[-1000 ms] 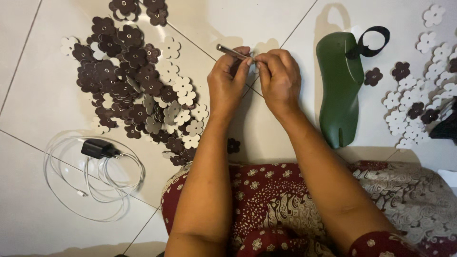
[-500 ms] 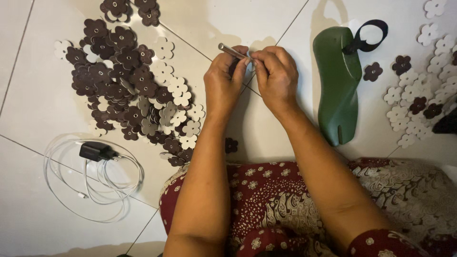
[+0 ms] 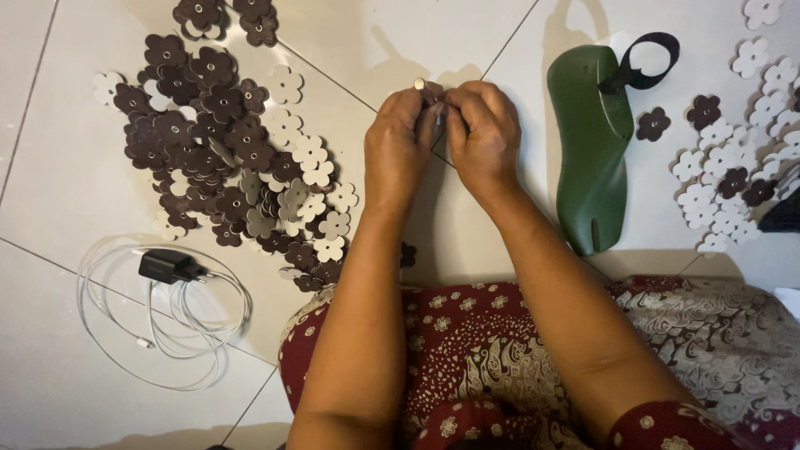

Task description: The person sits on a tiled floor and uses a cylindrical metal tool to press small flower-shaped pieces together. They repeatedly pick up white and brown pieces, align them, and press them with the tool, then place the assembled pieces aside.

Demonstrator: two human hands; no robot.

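Sat nearest of all under a dark red patterned skirt [image 3: 467, 350] spread across the lap, with both forearms reaching away over it toward the tiled floor [image 3: 75, 167]. Lay just left of the lap as a loose white cable [image 3: 158, 325] coiled around a black charger plug [image 3: 169, 267]. Met beyond the knees: left hand [image 3: 400, 142] and right hand [image 3: 482, 137], knuckles almost touching, both pinched narrow on one small thing. Held between those fingertips a thin metal pin [image 3: 425, 87], its round head poking out at the upper left above the left hand, its shaft running down and right into the grip; hidden otherwise by the fingers, so neither hand clearly nearer, both closed on it. Could not tell whether a flower piece was pinched there too. Spread to the left of the hands as a heap of brown and cream flower cutouts [image 3: 225, 158], well apart from them. Stood right of the right hand, near but not touching, a green shoe last [image 3: 593, 150] with a black strap loop [image 3: 646, 62] at its far end. Scattered farthest right: more flower cutouts [image 3: 733, 167].
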